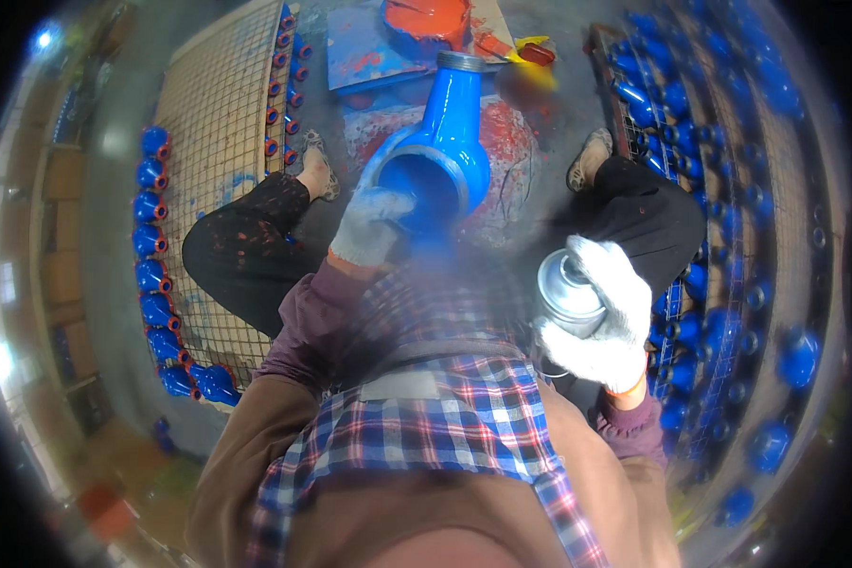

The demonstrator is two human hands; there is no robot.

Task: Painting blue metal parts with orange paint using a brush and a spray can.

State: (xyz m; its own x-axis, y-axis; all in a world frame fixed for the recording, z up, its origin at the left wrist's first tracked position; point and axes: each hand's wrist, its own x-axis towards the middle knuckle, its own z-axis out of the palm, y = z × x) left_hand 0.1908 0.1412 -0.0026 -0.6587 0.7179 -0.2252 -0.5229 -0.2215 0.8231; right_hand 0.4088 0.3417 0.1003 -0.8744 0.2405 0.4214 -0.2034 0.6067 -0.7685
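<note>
The left hand (367,225) was closed on a blue fitting (452,114), pinching the left edge of its wide mouth, with part of the glove reaching inside the opening. The right hand (617,308) had its fingers curled round a silvery metal piece (572,295), well apart from the fitting; whether that piece belonged with it could not be told.

The fitting's body was blue all over what showed, so its blue coat looked done. Its threaded neck end and mouth rim were bare grey, whereas the finished-looking fittings (150,208) left of the left hand had red ends; red seemed left to do on this one, and no joining of the two held pieces was done.

Relative to the left grip, the fitting extended right and away, neck pointing outward, mouth tilted back toward the person. Beyond that neck stood a tub of red paint (426,21).
</note>
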